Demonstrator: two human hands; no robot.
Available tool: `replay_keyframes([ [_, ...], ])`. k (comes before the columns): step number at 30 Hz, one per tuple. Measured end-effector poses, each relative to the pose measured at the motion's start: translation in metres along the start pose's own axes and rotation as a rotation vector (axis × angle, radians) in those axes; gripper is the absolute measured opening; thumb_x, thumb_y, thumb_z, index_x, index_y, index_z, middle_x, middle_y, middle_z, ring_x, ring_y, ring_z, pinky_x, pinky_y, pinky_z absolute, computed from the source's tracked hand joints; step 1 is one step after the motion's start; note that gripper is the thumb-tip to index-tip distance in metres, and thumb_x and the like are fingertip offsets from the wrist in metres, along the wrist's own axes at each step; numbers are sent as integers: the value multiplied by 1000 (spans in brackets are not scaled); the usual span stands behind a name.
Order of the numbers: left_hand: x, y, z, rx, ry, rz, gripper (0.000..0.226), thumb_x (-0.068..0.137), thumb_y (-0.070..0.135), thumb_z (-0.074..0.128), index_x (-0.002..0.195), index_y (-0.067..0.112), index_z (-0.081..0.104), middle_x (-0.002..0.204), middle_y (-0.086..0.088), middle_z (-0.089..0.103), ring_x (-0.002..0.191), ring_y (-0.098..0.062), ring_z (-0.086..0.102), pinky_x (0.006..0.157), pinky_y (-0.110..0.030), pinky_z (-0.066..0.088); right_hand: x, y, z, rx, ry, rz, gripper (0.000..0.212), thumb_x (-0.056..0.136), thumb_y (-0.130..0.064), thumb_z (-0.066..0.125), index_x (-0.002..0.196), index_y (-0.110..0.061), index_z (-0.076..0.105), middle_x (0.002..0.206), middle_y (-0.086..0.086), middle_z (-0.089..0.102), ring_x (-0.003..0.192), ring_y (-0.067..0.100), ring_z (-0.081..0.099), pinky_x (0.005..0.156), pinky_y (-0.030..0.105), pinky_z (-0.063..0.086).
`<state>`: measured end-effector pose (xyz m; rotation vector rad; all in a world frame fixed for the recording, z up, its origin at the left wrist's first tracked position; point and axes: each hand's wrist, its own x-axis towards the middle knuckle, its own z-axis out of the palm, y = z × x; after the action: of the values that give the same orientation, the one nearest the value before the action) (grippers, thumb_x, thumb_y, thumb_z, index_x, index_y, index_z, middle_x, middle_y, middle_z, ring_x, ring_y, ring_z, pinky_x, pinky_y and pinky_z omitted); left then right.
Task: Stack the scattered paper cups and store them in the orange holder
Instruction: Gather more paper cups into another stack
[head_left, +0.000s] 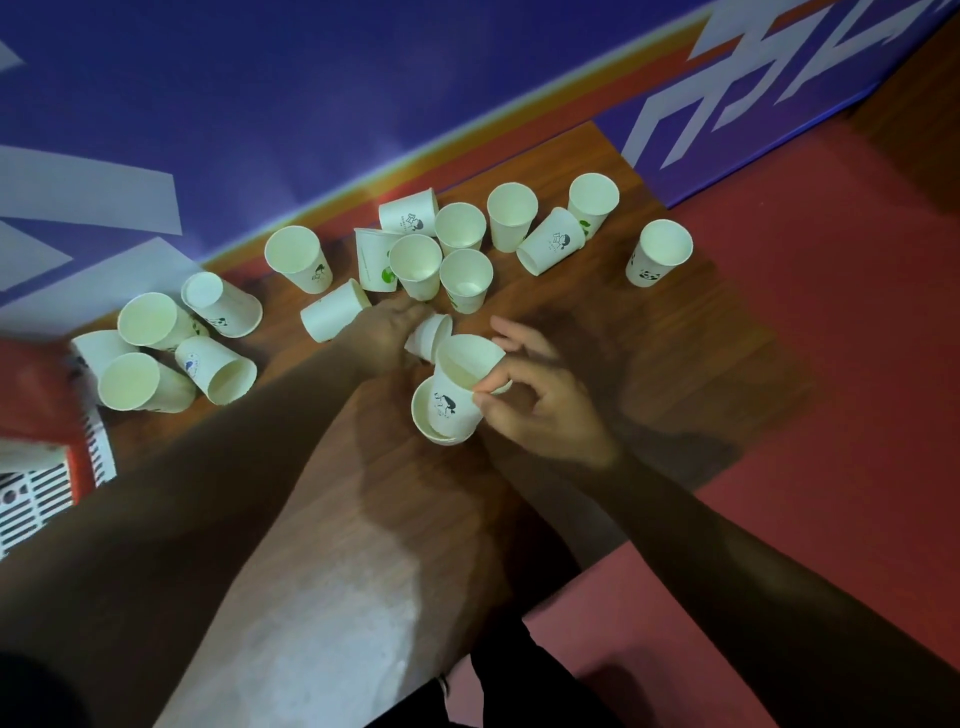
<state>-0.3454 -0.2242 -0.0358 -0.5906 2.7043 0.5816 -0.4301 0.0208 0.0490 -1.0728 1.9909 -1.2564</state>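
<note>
Paper cups (415, 265) lie scattered, upright and tipped, across the table (649, 332); right hand (540, 405) fingers pinch one cup (457, 384) nested in another. Left hand (387, 332) grips a tipped cup (434, 335); orange holder (36, 405) sits far left.

left hand (387, 332) reaching — right hand (540, 395) (pinching)

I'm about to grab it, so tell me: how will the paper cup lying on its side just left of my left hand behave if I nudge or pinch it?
The cup on its side will probably roll in a curve, since it tapers. It looks thin, empty paper, so likely light and easily squashed. The wooden table looks smooth, so a nudge may send it skidding.
</note>
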Motion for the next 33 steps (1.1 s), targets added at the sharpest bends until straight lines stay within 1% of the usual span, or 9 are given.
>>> replay_keyframes([
  [4,-8,5,19,78,10,-112,74,96,30,68,159,19,30,157,-13,42,142,-34,42,119,-47,33,-5,1,8,-167,-132,-57,4,81,-24,70,78,-24,67,149,-4,43,134,10,38,107,26,33],
  [9,-31,1,31,-364,114,-265,78,85,37,81,148,16,39,146,-10,52,136,-31,50,112,-44,42,1,17,21,-321,-227,-206,7,84,-24,68,88,-18,70,146,5,45,134,22,35,107,34,36],
  [12,-53,3,19,-642,251,-337,78,86,33,81,147,20,35,135,-1,52,121,-21,53,97,-33,47,2,32,32,-393,-223,-206,37,79,-25,73,114,-19,65,141,3,48,129,22,40,106,38,39],
  [15,-81,8,2,-864,374,-331,78,91,26,77,153,30,29,143,3,47,123,-18,53,101,-36,51,1,34,40,-393,-225,-149,71,77,-29,75,141,-20,45,145,0,46,132,19,40,110,41,37],
  [18,-104,16,-16,-969,525,-328,63,91,21,76,142,33,41,128,11,57,117,-17,58,96,-31,54,3,28,35,-300,-263,-45,85,80,-39,76,150,-31,28,153,-8,35,138,11,32,114,31,33],
  [20,-116,26,-29,-1009,589,-305,58,91,18,76,135,36,43,119,23,56,110,-4,59,89,-19,50,13,25,26,-235,-201,48,78,84,-43,71,148,-37,27,155,-10,32,140,12,33,111,33,36],
  [23,-133,39,-34,-1065,568,-198,63,88,17,80,139,33,46,129,17,58,114,6,57,95,-14,51,46,29,13,-312,-2,117,58,92,-40,62,144,-29,39,150,1,39,134,19,45,99,31,45],
  [26,-142,48,-25,-990,463,-98,78,84,28,82,149,33,40,146,14,46,134,0,46,105,-14,45,87,40,8,-421,21,91,53,93,-32,63,141,-20,46,145,8,43,131,24,49,100,29,43],
  [33,-142,64,4,-927,371,48,78,83,31,81,148,26,39,144,2,45,139,-19,43,112,-30,41,147,71,22,-719,-170,130,52,92,-27,63,141,-21,48,145,15,35,132,32,40,108,40,41],
])
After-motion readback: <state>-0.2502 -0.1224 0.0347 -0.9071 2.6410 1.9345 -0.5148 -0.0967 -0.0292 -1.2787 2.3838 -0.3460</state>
